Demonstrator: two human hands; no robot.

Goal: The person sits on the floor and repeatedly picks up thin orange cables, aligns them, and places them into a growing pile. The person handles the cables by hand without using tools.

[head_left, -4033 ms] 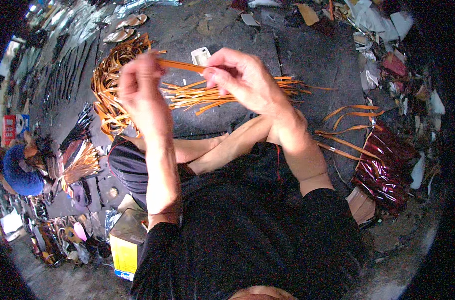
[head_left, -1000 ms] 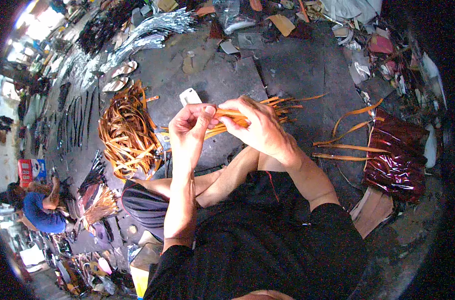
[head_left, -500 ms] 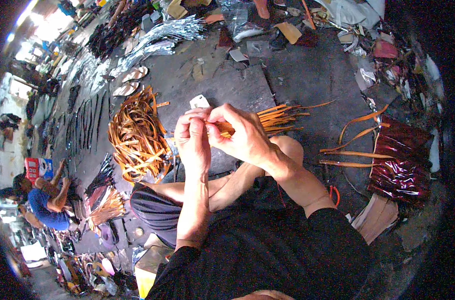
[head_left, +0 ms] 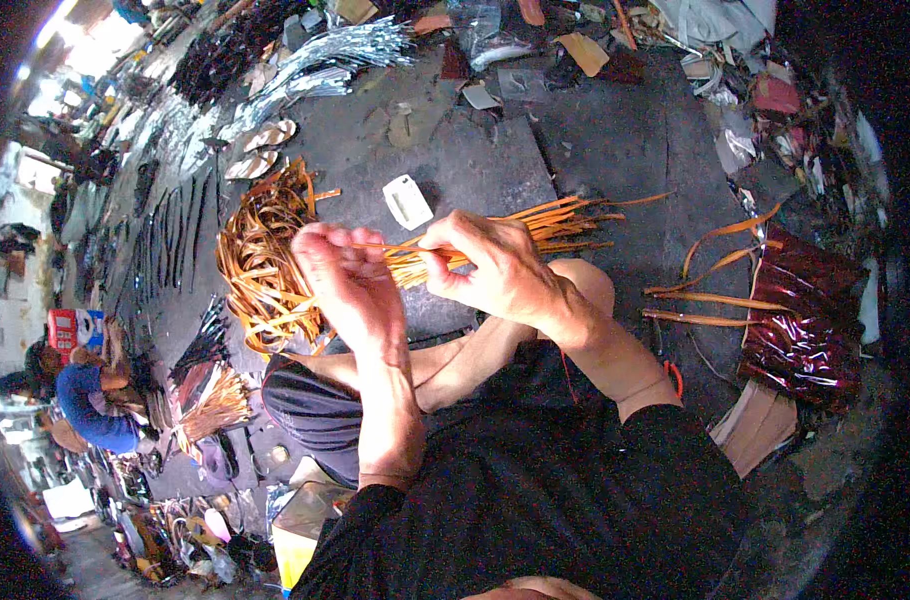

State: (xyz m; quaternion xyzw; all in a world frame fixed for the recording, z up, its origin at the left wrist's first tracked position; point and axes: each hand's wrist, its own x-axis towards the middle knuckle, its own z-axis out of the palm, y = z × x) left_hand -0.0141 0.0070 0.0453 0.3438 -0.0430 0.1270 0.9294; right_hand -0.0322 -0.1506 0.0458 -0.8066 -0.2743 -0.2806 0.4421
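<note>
A thin orange-brown strip (head_left: 400,248), leather-like, is stretched between my hands above the floor. My right hand (head_left: 495,270) is closed, pinching it between thumb and forefinger. My left hand (head_left: 350,285) is turned palm up with fingers curled; the strip's other end runs into those fingers, which partly hide it. A bundle of straight orange strips (head_left: 567,222) lies on the dark board beyond and under my right hand. To the left of my left hand is a tangled heap of glossy brown-orange strips (head_left: 260,255). A small white tray-like piece (head_left: 408,203) lies just beyond my hands.
A person in blue (head_left: 95,405) sits at far left, near a fan of pale strips (head_left: 215,410). Silvery strips (head_left: 330,70) and sandals (head_left: 260,150) lie at upper left. Right of me is a shiny dark-red sheet (head_left: 805,310) with strips; scraps (head_left: 745,95) pile at upper right.
My hands were together and have drawn apart, the left moving left and turning palm up. The strip now shows stretched between them, and the white piece is in full view.
</note>
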